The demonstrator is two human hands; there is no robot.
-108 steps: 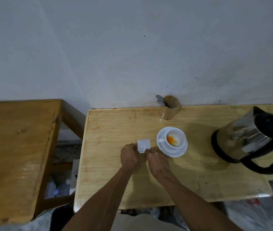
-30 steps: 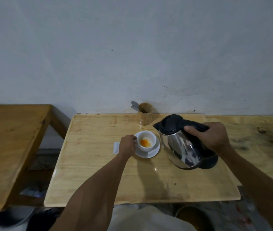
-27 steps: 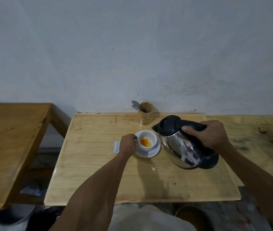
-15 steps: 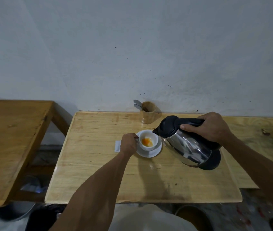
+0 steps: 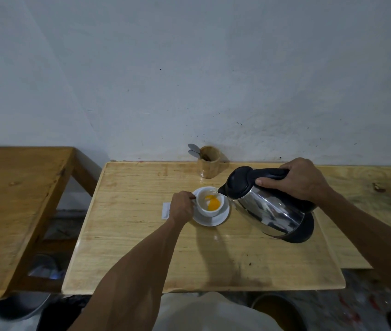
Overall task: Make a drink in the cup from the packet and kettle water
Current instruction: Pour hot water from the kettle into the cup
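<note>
On the light wooden bench (image 5: 141, 254) the left hand (image 5: 181, 207) grips the small white cup (image 5: 210, 204) holding orange powder, on its white saucer (image 5: 211, 220). The right hand (image 5: 302, 179) is closed around the tilted steel kettle (image 5: 271, 209), spout at the cup rim. A white packet (image 5: 165, 210) lies beside the left hand

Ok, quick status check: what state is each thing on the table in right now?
kettle: lifted, tilted, spout at the cup rim
cup: upright on its saucer, orange powder inside
saucer: flat on the table
packet: lying flat, partly behind the left hand
left hand: holding the cup
right hand: gripping the kettle handle
wooden holder: upright, holding spoons
</note>
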